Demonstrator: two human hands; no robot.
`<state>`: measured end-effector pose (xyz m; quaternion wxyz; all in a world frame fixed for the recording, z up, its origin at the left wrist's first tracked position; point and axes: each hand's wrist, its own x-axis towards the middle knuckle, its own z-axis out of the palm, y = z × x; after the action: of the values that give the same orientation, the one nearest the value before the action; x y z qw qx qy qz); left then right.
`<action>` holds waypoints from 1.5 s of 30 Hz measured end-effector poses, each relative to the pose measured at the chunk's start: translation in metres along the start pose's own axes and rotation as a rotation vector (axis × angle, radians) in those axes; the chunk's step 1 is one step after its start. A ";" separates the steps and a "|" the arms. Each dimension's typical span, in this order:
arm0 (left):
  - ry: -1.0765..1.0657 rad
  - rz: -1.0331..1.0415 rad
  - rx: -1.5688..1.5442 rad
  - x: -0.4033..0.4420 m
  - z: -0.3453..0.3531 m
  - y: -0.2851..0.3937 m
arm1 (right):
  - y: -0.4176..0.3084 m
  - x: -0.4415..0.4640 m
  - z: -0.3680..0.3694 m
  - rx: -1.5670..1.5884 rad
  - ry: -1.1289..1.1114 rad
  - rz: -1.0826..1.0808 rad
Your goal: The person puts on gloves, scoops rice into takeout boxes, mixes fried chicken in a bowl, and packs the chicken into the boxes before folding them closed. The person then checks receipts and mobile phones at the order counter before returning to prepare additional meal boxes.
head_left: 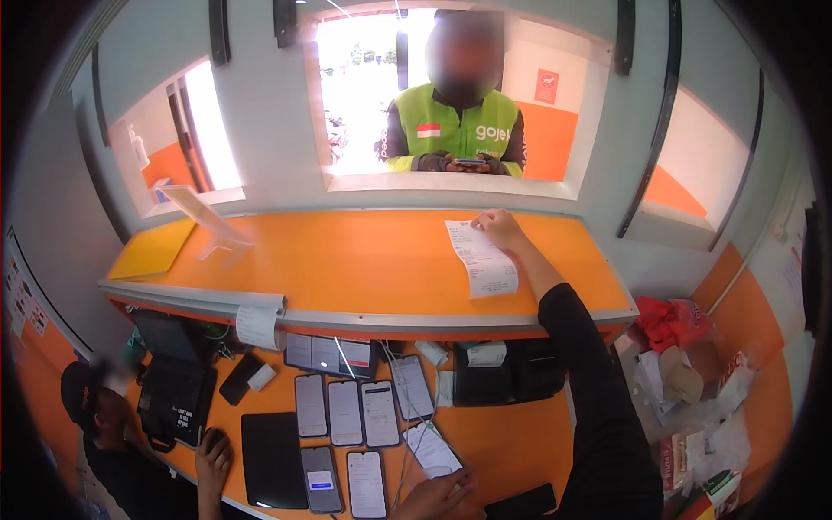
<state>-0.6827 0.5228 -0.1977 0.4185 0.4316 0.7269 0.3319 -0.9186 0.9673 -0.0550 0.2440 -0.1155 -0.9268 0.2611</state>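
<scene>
- From my end of the feed, my right hand [497,230] reaches far across the upper worktop [373,260], nearly closed, fingers bunched over the top edge of a receipt [485,269].
- The receipt lies lengthwise toward me, print side up; I judge that having hold of one end alone leaves most of the text uncovered and checks the paper's tendency to curl.
- My left hand [444,496] is low in view, fingers loosely bent at the bottom end of a tilted smartphone [431,444]. I cannot tell whether it grips the phone or merely rests on it.
- The other lit phones [345,414] lie face up, close together on the lower worktop [520,438], probably so that several screens can be read at a glance.
- A dark-screened phone [522,500] lies apart, right of my left hand.
- Beyond the service window [451,182], a person in a green jacket [459,130] holds a phone in both hands.
- At left, a co-worker's hand [212,468] covers a mouse [213,440] beside a laptop [178,394].
</scene>
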 end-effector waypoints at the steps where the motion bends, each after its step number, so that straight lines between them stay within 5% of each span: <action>1: -0.008 0.008 0.001 0.000 -0.001 0.002 | 0.006 0.003 -0.003 0.054 -0.055 -0.035; 10: -0.086 0.005 -0.041 -0.002 0.001 0.011 | -0.033 -0.025 -0.013 -0.406 -0.043 0.074; 18: -0.120 -0.001 -0.084 -0.001 0.005 0.004 | -0.027 -0.028 -0.009 -0.469 0.057 -0.007; 25: 0.364 0.129 0.213 0.003 0.008 0.020 | -0.028 -0.026 -0.010 -0.534 -0.014 0.066; 31: 0.281 -0.011 0.115 0.014 0.002 0.016 | -0.034 -0.029 -0.015 -0.530 -0.074 0.113; 34: 0.475 -0.131 0.413 0.012 0.004 0.022 | -0.032 -0.029 -0.014 -0.514 -0.068 0.143; 37: 0.649 -0.096 0.354 0.016 -0.008 0.026 | -0.030 -0.026 -0.015 -0.520 -0.106 0.172; 40: 0.505 -0.086 0.196 0.022 -0.030 0.034 | -0.026 -0.025 -0.014 -0.525 -0.085 0.154; 43: 0.425 0.163 0.284 0.058 -0.036 0.013 | -0.026 -0.026 -0.016 -0.469 -0.092 0.172; 45: 0.517 0.214 0.412 0.093 -0.033 0.002 | -0.026 -0.025 -0.018 -0.418 -0.062 0.166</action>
<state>-0.7370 0.6036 -0.2121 0.0874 0.4826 0.8112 0.3184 -0.8902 0.9451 -0.0372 0.1641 -0.2313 -0.9551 0.0860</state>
